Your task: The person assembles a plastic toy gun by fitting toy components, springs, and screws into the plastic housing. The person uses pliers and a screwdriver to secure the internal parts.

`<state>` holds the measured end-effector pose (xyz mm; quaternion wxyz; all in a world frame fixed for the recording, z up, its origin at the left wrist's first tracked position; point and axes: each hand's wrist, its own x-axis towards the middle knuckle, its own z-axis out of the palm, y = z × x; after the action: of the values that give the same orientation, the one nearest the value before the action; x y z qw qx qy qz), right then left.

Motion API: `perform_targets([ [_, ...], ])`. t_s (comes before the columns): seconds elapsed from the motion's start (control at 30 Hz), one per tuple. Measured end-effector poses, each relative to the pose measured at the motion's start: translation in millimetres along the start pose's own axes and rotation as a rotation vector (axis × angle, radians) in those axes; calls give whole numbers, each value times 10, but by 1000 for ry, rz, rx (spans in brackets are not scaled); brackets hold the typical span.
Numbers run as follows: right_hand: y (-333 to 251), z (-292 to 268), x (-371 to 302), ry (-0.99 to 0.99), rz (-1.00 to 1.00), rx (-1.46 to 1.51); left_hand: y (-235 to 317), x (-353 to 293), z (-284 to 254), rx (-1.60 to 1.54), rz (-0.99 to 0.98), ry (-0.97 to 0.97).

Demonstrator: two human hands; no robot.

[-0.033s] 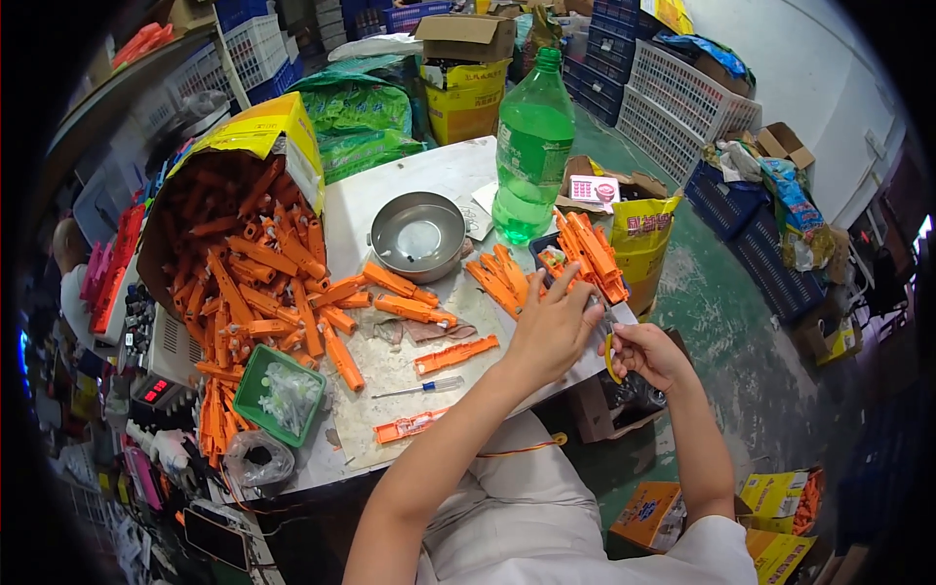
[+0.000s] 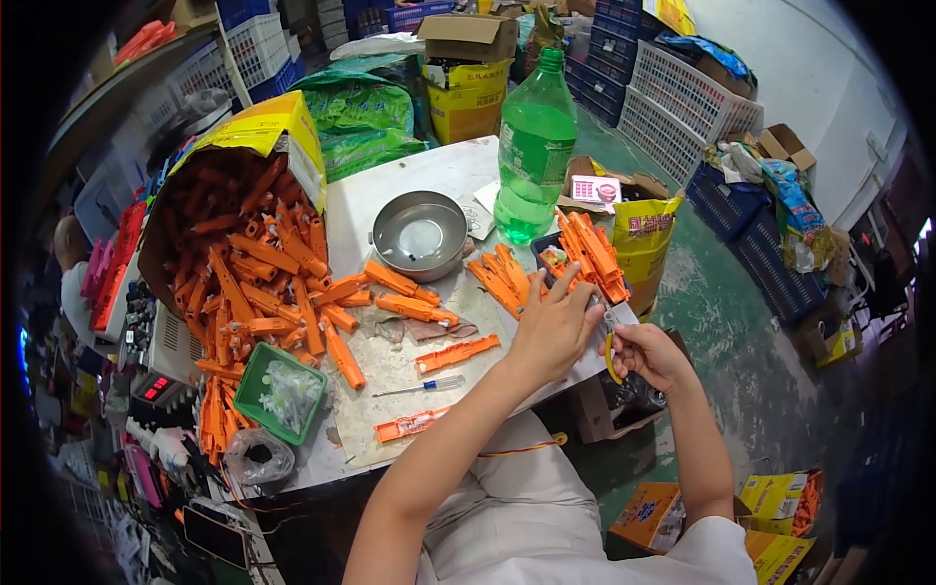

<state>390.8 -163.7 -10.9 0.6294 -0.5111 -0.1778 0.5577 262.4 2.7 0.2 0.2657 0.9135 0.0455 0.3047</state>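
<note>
At the table's right edge my right hand [image 2: 650,353] is closed around yellow-handled pliers [image 2: 612,359], their metal jaws pointing up toward my left hand [image 2: 551,330]. The left thumb and index finger come together beside the jaws; the other fingers are spread. What they pinch, if anything, is too small to make out. Just beyond the left fingertips, long orange plastic parts [image 2: 597,255] lie on a dark blue tray. More orange parts [image 2: 499,281] rest left of that hand. Closer to me lie an orange half shell [image 2: 457,354], a screwdriver [image 2: 421,386] and another orange shell [image 2: 409,425].
A green bottle [image 2: 534,156] stands behind the tray, with a metal bowl [image 2: 419,236] to its left. On the left, a tipped yellow sack [image 2: 278,119] spills orange parts. A green basket [image 2: 255,388] holds small clear pieces. Right of the table stands a yellow bag [image 2: 643,239].
</note>
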Motion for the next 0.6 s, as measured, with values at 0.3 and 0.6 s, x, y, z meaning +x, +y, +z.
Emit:
perform_targets([
  [0.3, -57, 91, -2, 38, 9, -90, -123, 192, 6, 112, 133, -55],
  [0.6, 82, 223, -84, 215, -118, -405, -74, -83, -597, 27, -64, 328],
])
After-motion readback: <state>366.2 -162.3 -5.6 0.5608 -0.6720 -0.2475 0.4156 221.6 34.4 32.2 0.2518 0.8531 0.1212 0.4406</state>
